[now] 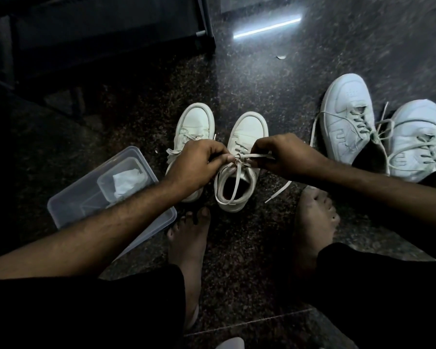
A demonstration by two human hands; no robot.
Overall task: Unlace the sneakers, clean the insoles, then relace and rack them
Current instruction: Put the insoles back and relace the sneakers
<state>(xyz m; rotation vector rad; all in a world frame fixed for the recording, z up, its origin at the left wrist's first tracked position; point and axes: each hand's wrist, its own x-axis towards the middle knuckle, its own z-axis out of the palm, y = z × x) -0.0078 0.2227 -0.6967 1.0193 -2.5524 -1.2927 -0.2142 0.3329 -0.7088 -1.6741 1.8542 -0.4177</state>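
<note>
— So how far along would you say this is?

— Midway at best, I'd judge. Both hands are at the top eyelets of the near sneaker (pixel 239 170), which stands on the floor (pixel 249 79) just ahead of the bare feet. The left hand (pixel 198 163) pinches the lace (pixel 252 157) at the crossing; the right hand (pixel 280 153) has its grip closed on the flat strand running sideways. Whether that knot is being undone or tied, I cannot tell.

— And the other shoes?

— Its partner sneaker (pixel 191 132) sits just beside it, partly hidden by the left wrist. The second pair (pixel 385 132) lies well apart to the right, laces slack and trailing, tongues open. Nothing is racked yet; a dark frame (pixel 207 21) at the top left may be the rack, though it is too dim to say.

— Insoles?

— None in view. A clear plastic box (pixel 91 197) by the left forearm holds a smaller tub with something white and crumpled, perhaps a wipe.

— Materials?

— Smooth off-white uppers with rounded rubber toes, flat woven laces, and polished speckled dark stone underfoot, glossy enough to mirror a light strip.
</note>
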